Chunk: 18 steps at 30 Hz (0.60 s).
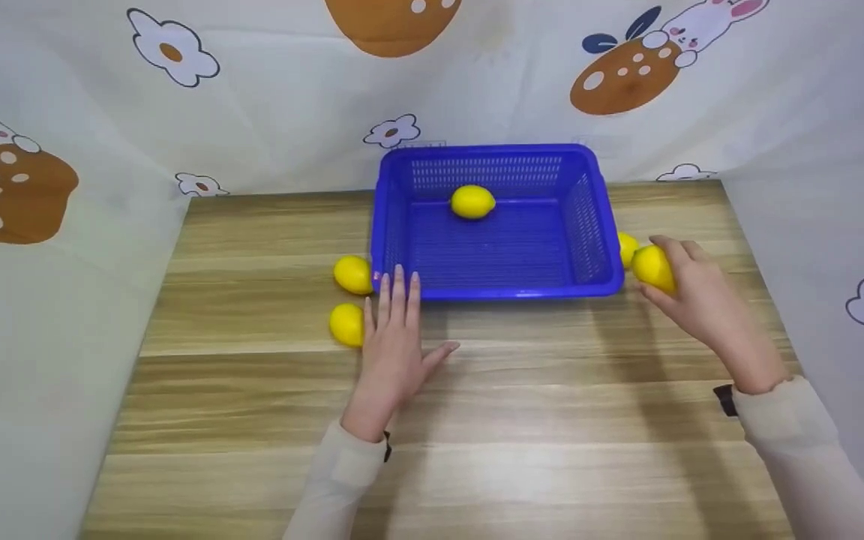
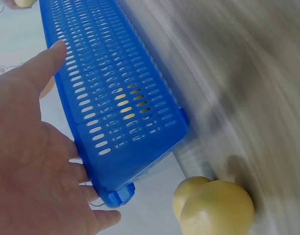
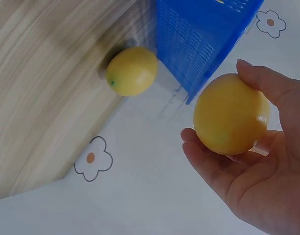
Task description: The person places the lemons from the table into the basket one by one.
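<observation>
A blue plastic basket (image 1: 492,292) with slotted walls stands on the table, and one lemon (image 1: 472,202) lies inside it. My left hand (image 1: 394,352) has its fingers straight, the fingertips at the basket's front left rim. Two lemons, a far one (image 1: 352,274) and a near one (image 1: 346,325), lie left of the basket beside that hand. To the basket's right, my right hand (image 1: 694,292) grips a lemon (image 3: 231,115) between thumb and fingers, held above the table. Another lemon (image 3: 132,71) sits on the table close to the basket's right wall, partly hidden in the head view.
The wood-grain table (image 1: 522,420) extends in front of the basket. A pale cloth (image 1: 267,97) printed with rabbits and flowers hangs behind the table and along both sides, close behind the basket's back wall.
</observation>
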Each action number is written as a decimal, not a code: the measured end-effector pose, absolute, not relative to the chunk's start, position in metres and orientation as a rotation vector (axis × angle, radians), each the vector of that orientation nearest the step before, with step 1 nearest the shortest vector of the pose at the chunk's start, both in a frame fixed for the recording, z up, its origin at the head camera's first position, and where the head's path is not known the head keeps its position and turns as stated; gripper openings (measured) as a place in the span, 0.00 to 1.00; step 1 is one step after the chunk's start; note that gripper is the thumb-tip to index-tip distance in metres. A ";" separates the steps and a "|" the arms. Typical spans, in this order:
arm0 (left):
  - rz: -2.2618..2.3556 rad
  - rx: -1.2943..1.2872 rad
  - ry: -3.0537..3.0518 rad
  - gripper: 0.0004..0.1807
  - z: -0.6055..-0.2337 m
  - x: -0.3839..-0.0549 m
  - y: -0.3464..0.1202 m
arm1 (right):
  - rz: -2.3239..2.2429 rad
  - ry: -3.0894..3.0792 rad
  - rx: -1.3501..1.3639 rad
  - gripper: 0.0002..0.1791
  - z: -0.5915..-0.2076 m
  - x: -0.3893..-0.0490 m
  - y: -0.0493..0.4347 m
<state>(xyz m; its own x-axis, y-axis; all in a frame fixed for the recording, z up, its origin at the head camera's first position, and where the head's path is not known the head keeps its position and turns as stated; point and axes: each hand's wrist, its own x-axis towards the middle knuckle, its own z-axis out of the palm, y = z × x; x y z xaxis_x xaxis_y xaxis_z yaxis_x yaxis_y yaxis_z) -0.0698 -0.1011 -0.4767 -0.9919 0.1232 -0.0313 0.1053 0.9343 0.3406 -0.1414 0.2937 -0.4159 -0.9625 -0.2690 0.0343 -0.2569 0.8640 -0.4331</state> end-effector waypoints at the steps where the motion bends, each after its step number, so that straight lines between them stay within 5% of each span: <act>1: 0.524 0.182 3.045 0.62 -0.478 -0.070 -0.101 | -0.693 3.004 -0.427 0.39 -0.415 -0.142 0.293; 18: 0.438 0.206 3.082 0.66 -0.485 -0.069 -0.101 | -0.739 2.973 -0.564 0.38 -0.400 -0.145 0.272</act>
<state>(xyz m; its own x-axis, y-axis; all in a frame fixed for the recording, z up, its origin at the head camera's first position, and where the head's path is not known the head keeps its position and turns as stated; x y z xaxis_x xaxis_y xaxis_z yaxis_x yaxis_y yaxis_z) -0.0690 -0.1010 -0.4846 -0.9910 0.1337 -0.0029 0.1276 0.9518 0.2788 -0.1449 0.2720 -0.3998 -0.9342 -0.3517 0.0604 -0.3390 0.8218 -0.4579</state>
